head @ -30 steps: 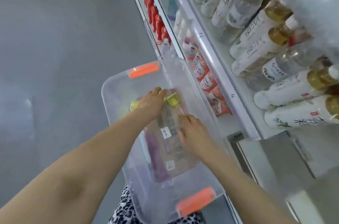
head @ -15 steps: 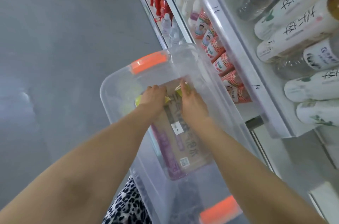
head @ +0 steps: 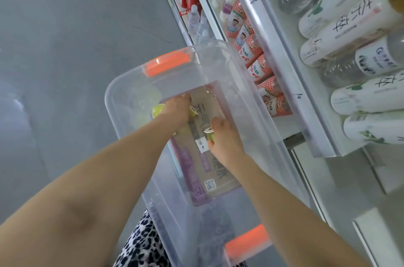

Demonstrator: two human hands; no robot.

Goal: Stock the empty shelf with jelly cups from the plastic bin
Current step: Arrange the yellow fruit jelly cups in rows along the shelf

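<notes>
Head camera looks down into a clear plastic bin with orange handles. Both hands are inside it. The right hand is curled around a green jelly cup. The cup's lid pokes out past the thumb, so this hand has one.

The left hand lies on top of more cups near the far end of the bin. A yellow jelly cup peeks out on one side of it and another cup on the other side. Its fingers point down and are hidden, so I cannot tell if it holds the cups or only touches them. A brown box shows at the bottom of the bin.

This looks like the picking-up step. No cup is going to the shelf yet. The bare white shelf is just to the right of the bin, next to a row of red and white tubs.

Next, I think the hands must lift over the bin's tall side, go right, and set the cups down standing up. The cups are small and may slip, so a firm hold would help.
</notes>
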